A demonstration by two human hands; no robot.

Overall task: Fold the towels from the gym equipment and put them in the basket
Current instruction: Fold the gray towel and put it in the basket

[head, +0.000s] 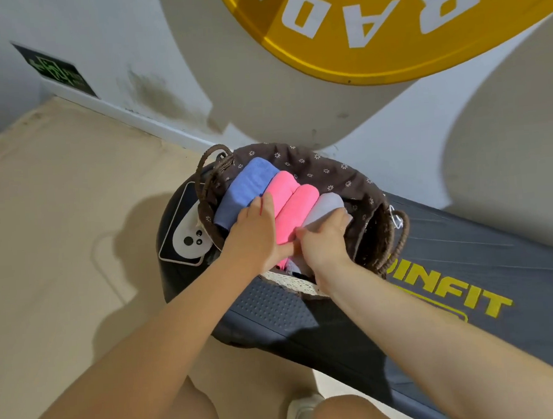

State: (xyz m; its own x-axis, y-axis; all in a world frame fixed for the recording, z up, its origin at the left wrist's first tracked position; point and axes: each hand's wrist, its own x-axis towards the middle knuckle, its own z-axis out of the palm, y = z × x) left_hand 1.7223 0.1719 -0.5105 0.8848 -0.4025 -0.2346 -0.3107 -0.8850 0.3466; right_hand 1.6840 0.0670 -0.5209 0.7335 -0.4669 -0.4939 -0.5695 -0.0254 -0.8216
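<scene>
seen from the head camera, looking down: a dark woven basket (374, 236) with a brown flower-print lining sits at the end of a dark treadmill (464, 279) that carries yellow lettering. four folded towels stand side by side inside the basket, packed close and touching: a blue towel (245, 188) at the left, then a pink towel (283, 186), a second pink towel (302, 204), and a pale lilac towel (328, 205) at the right. the left hand (254, 239) lies with straight fingers flat on the near ends of the blue towel and the first pink towel, pressing down (no curl round either one). the right hand (326, 238) has its fingers curled over the near end of the pale lilac towel, gripping it. both bare forearms reach in from the bottom of the frame, and the person's knees and a white shoe (300, 413) show at the lower edge. just left of the basket, on the treadmill's rounded end, lies a white controller (190, 236) on a dark card. the floor (61, 220) is tan. behind, a white wall (100, 42) bears a green exit sign (55, 70) low at the left, and a large yellow and white shape with white letters fills the top of the view.
</scene>
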